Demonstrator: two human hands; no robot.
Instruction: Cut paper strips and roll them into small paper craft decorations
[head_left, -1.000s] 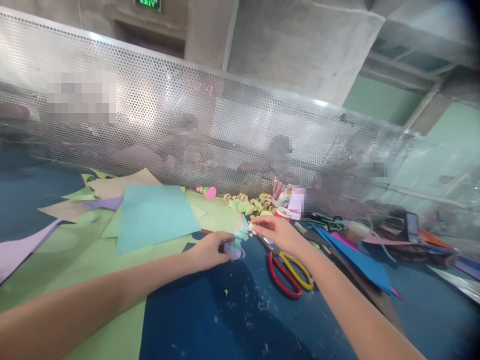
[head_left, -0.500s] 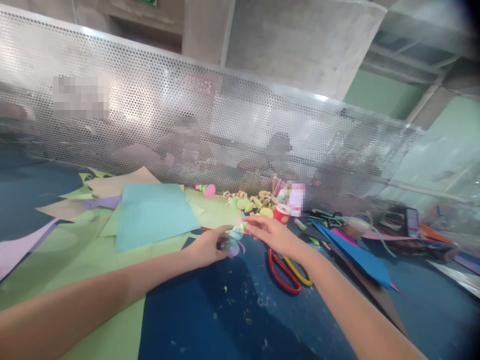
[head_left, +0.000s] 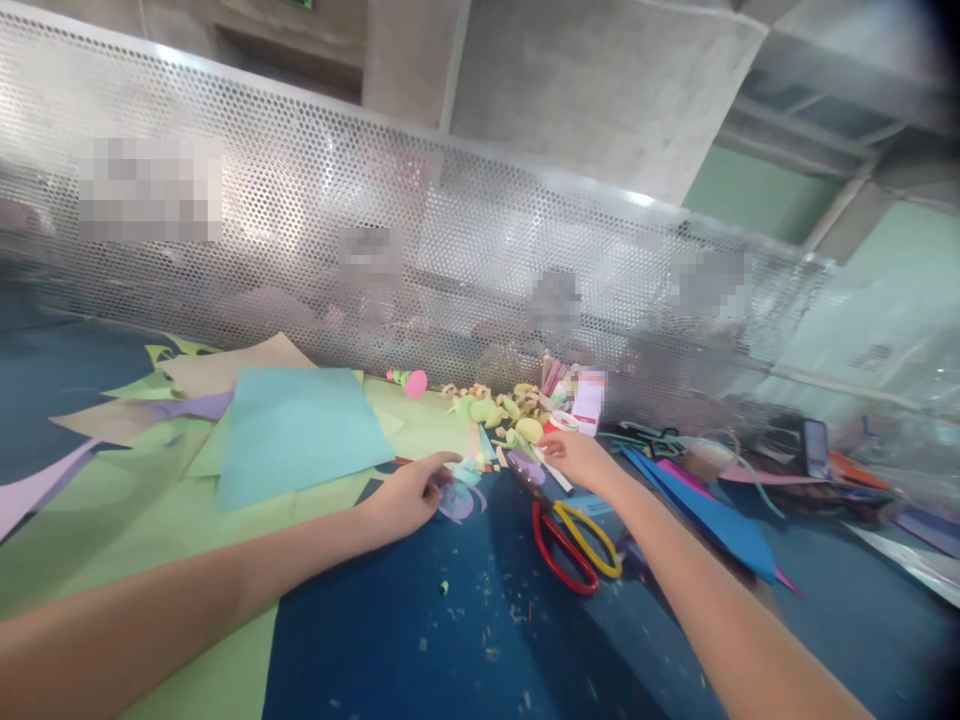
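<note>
My left hand rests low over the blue table, fingers curled on a small light-blue and purple paper craft piece with a thin purple curl at its side. Part of that piece is hidden behind the fingers. My right hand is over the small items, its fingers pinched together; what is between them is too small to make out. Just below it lie scissors with one red and one yellow handle. A purple paper oval lies by the blades. A red and white can stands just behind the right hand.
Green sheets and a light-blue sheet cover the left side. Yellow-green paper bits are heaped at the back by a perforated metal screen. Blue paper and a phone lie right.
My right hand has moved away from the paper craft piece, to the right, towards the can. The scissors' blades are now uncovered. My left hand stays with the craft piece, a little lower.
</note>
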